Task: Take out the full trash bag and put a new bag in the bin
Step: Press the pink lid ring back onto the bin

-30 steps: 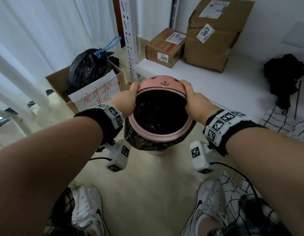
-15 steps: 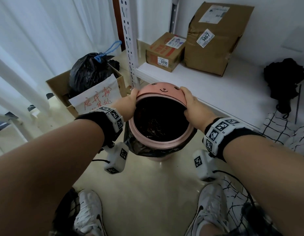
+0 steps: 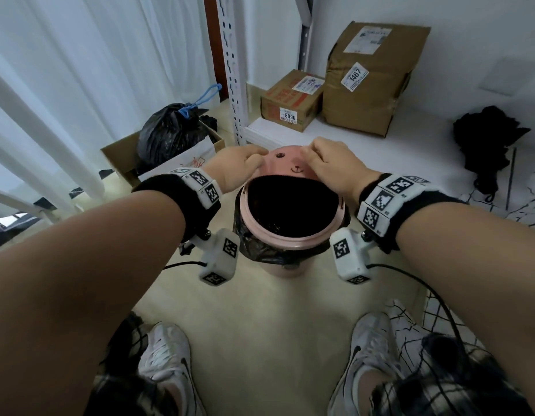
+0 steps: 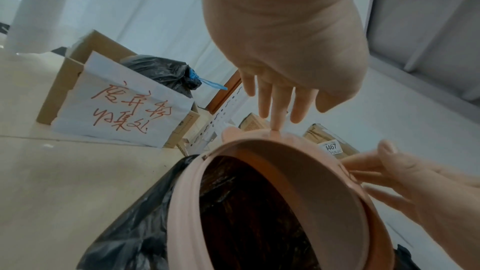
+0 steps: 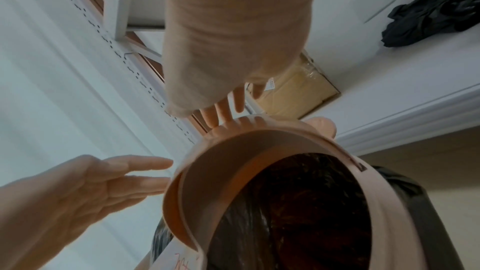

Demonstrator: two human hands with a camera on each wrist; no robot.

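A pink bin (image 3: 290, 267) stands on the floor between my feet. Its pink rim ring (image 3: 285, 237) has a raised bear-face part (image 3: 290, 163) at the far side. A black bag (image 3: 257, 250) lines the bin and hangs out from under the ring. My left hand (image 3: 240, 166) and right hand (image 3: 330, 163) rest on the top of the face part, one at each side. The left wrist view shows the left hand's (image 4: 280, 98) straight fingers touching the ring (image 4: 187, 202). The right hand's (image 5: 228, 106) fingers lie straight on the ring (image 5: 182, 202) too. Neither hand grips anything.
A tied full black bag (image 3: 167, 133) with a blue drawstring sits in a cardboard box (image 3: 119, 154) at the left. A white shelf (image 3: 410, 151) behind the bin carries two parcels (image 3: 290, 100) (image 3: 371, 82) and a black bundle (image 3: 485, 139). A shelf post (image 3: 233, 70) and curtains stand beyond.
Both hands have left the sides of the rim ring and moved to the top of the bear-face part. The bin now sits lower and more upright in view.
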